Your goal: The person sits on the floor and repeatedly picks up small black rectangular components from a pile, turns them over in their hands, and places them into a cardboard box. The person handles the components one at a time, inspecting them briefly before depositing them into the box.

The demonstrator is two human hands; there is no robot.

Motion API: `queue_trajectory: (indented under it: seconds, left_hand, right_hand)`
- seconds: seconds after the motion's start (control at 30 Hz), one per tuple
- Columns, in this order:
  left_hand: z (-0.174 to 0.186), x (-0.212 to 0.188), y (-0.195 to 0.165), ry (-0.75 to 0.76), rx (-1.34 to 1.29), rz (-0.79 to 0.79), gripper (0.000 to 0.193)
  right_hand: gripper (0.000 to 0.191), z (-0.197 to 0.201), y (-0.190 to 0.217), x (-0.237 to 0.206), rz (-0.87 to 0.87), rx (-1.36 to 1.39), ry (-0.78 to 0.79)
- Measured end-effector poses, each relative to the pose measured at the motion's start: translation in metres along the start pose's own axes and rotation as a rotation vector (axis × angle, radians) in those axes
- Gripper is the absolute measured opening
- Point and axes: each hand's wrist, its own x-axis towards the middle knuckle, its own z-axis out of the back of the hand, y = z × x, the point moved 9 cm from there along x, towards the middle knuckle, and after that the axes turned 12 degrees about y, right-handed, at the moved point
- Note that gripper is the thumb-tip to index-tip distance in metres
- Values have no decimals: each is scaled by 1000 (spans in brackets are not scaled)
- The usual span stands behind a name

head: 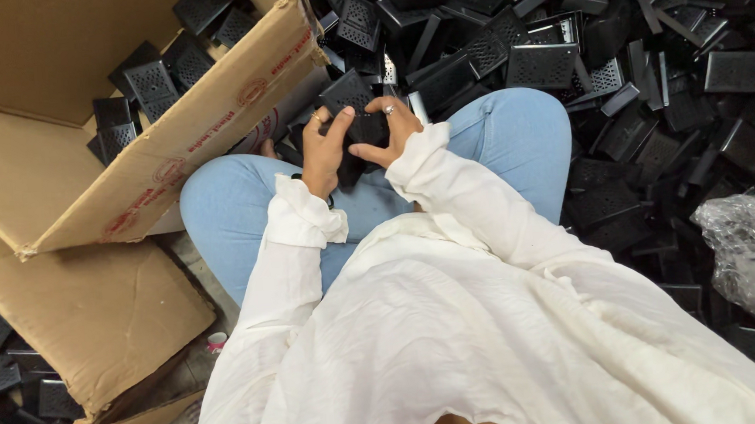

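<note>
I see left hand and right hand both grasping a black vented part over my lap | cardboard box holds several same parts | loose pile to the right

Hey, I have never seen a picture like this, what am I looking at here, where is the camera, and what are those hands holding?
The camera sits on a person's head and looks down, so you see their own white sleeves and blue jeans as they sit on the floor. There is no machine, only two bare hands. The left hand and right hand together grip one small black perforated plastic part over the lap. A big heap of similar black parts spreads ahead and to the right. On the left stands an open cardboard box with a few such parts inside. A crumpled clear plastic bag lies at far right.
</note>
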Motion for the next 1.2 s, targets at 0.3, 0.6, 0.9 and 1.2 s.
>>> queue_trajectory:
  seconds: [0.3, 0.6, 0.9, 1.2]
  left_hand:
    - [7, 9, -14, -76, -403, -61, 72]
    - [-3, 11, -12, -21, -397, -149, 78]
    - [-9, 5, -13, 7, -298, -254, 48]
    - [-20, -9, -57, 228, -504, -225, 46]
  right_hand:
    - [55, -7, -10, -4, -80, 565, 91]
    - [63, -20, 2, -7, -275, 446, 191]
    - [57, -43, -14, -7, -32, 622, 146]
    - [45, -55, -45, -11, -385, 1272, 414]
